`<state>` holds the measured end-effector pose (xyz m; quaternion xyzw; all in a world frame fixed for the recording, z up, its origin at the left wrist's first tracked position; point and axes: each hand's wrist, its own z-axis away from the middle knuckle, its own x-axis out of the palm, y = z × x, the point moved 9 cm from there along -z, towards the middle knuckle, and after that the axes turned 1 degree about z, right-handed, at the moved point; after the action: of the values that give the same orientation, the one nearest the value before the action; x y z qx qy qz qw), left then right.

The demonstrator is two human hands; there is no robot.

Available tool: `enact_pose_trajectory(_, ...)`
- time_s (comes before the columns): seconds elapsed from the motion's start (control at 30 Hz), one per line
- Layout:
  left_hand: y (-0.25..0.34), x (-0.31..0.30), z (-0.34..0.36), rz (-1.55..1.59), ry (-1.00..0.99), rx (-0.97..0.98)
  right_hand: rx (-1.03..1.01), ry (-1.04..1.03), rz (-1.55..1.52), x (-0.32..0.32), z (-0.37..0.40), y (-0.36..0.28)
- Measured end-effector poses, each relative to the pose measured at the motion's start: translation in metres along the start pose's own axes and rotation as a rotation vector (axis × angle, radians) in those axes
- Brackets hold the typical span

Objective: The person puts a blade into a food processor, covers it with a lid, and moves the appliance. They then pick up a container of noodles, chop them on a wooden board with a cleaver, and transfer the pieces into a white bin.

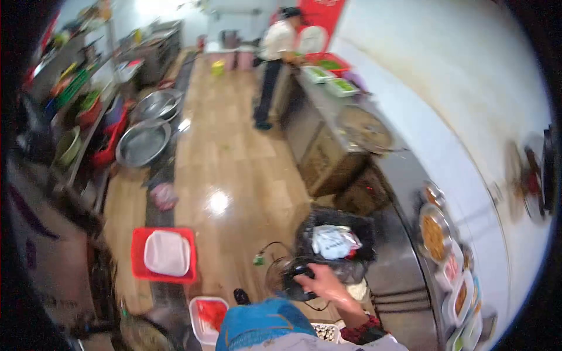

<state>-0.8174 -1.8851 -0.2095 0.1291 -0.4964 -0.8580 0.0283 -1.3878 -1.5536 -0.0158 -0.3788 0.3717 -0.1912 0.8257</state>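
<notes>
Low at the centre right, my right hand (322,284) reaches down with its fingers curled round a black object (300,272), whose exact kind is unclear. Just behind the hand is a black crate (367,234) holding a white and blue plastic package (335,241). A cable with a green and white plug (259,258) lies on the floor left of the black object. My left hand is out of the frame.
A steel counter (404,257) with bowls and trays runs along the right. Farther back, a person (275,58) stands at a worktop. Steel basins (143,142), a red basket (139,251) and a white tub with red contents (196,319) are on the floor.
</notes>
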Motion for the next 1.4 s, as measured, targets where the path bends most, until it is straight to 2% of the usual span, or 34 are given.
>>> enact_pose_trajectory(0.03,0.004,0.019,-0.025,-0.008,-0.068,0.164,-0.022,0.04,0.05,-0.01,-0.023,-0.009)
enact_pose_trajectory(0.07,0.016,0.036,-0.035,-0.049,-0.144,0.438,-0.046,0.077,0.092,-0.019,-0.042,-0.019)
enact_pose_trajectory(0.1,0.015,0.059,-0.054,0.197,-0.057,0.044,-0.011,0.09,-0.005,-0.026,-0.061,-0.026)
enact_pose_trajectory(0.13,0.009,0.084,-0.069,0.284,-0.02,-0.102,0.02,0.117,-0.094,-0.035,-0.08,-0.038)
enact_pose_trajectory(0.17,0.025,0.107,-0.084,0.18,-0.005,-0.034,0.035,0.121,-0.07,-0.042,-0.1,-0.053)
enact_pose_trajectory(0.23,0.082,0.189,-0.064,0.312,-0.002,-0.071,0.062,0.135,-0.023,-0.056,-0.147,-0.077)
enact_pose_trajectory(0.3,0.109,0.229,-0.078,0.231,0.064,-0.02,0.092,0.109,0.037,-0.062,-0.204,-0.08)
enact_pose_trajectory(0.37,0.123,0.27,-0.097,0.171,0.124,0.039,-0.008,0.093,0.083,-0.066,-0.275,-0.066)
enact_pose_trajectory(0.4,0.123,0.287,-0.108,0.177,0.122,0.026,-0.092,0.097,0.117,-0.07,-0.311,-0.077)
enact_pose_trajectory(0.43,0.125,0.29,-0.111,0.172,0.119,0.012,0.025,0.015,0.078,-0.061,-0.319,-0.133)
enact_pose_trajectory(0.5,0.169,0.333,-0.098,0.245,0.203,0.031,-0.059,-0.002,0.073,-0.057,-0.389,-0.158)
enact_pose_trajectory(0.6,0.188,0.349,-0.099,0.299,0.332,-0.054,-0.097,-0.078,0.096,-0.037,-0.463,-0.23)
enact_pose_trajectory(0.67,0.211,0.355,-0.102,0.316,0.416,0.021,-0.111,-0.143,0.079,-0.021,-0.517,-0.258)
enact_pose_trajectory(0.73,0.226,0.363,-0.107,0.313,0.512,-0.014,-0.241,-0.194,0.126,-0.005,-0.575,-0.286)
enact_pose_trajectory(0.8,0.24,0.38,-0.132,0.444,0.454,0.069,-0.404,-0.118,0.136,0.014,-0.644,-0.306)
enact_pose_trajectory(0.87,0.27,0.396,-0.151,0.496,0.54,0.113,-0.294,-0.267,-0.063,0.06,-0.637,-0.408)
enact_pose_trajectory(0.9,0.295,0.411,-0.165,0.567,0.524,0.183,-0.265,-0.284,-0.063,0.073,-0.663,-0.415)
enact_pose_trajectory(0.93,0.33,0.433,-0.185,0.65,0.5,0.264,-0.384,-0.306,-0.048,0.084,-0.697,-0.424)
enact_pose_trajectory(1.0,0.391,0.459,-0.21,0.688,0.616,0.243,-0.344,-0.309,0.007,0.106,-0.738,-0.451)
enact_pose_trajectory(1.07,0.448,0.472,-0.256,0.791,0.589,0.298,-0.409,-0.282,0.128,0.126,-0.754,-0.506)
enact_pose_trajectory(1.13,0.565,0.503,-0.272,0.453,0.284,0.41,-0.377,-0.359,0.083,0.153,-0.789,-0.52)
enact_pose_trajectory(1.2,0.626,0.501,-0.306,0.449,0.336,0.499,-0.328,-0.387,-0.064,0.173,-0.817,-0.537)
enact_pose_trajectory(1.27,0.688,0.503,-0.328,0.722,0.649,0.462,-0.319,-0.465,-0.055,0.198,-0.857,-0.555)
enact_pose_trajectory(1.33,0.766,0.502,-0.371,0.716,0.567,0.687,-0.384,-0.471,0.053,0.223,-0.898,-0.576)
enact_pose_trajectory(1.4,0.829,0.483,-0.429,0.556,0.533,0.757,-0.375,-0.534,0.09,0.251,-0.921,-0.611)
